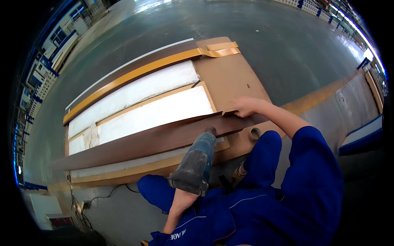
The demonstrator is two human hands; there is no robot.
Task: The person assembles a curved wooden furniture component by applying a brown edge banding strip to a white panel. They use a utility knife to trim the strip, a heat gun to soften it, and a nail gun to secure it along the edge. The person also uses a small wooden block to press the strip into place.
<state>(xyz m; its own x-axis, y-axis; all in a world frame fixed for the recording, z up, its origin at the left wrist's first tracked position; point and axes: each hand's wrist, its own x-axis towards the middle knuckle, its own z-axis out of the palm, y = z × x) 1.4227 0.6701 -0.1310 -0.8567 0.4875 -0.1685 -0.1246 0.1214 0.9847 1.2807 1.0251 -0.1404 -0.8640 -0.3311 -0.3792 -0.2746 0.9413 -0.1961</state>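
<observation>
My left hand [185, 200] is wrapped round a blue and black heat gun [194, 164], partly hidden behind the tool's body. Its round dark nozzle points away from me, at the face of a long brown strip [164, 137]. The strip runs lengthwise over the near side of a cardboard-covered panel stack. At the strip's right end my right hand [246, 107] is closed, its fingers pinching the upper edge by a small notch. A roll of tape [255, 133] lies on the cardboard, near my knee.
White foam slabs [156, 110] sit between cardboard strips. Beyond them run a yellow-orange strip [135, 75] and a thin white strip [131, 62]. Brown cardboard [230, 76] covers the right end. Cables [84, 205] lie on the floor at lower left. A blue-edged board [361, 133] stands at right.
</observation>
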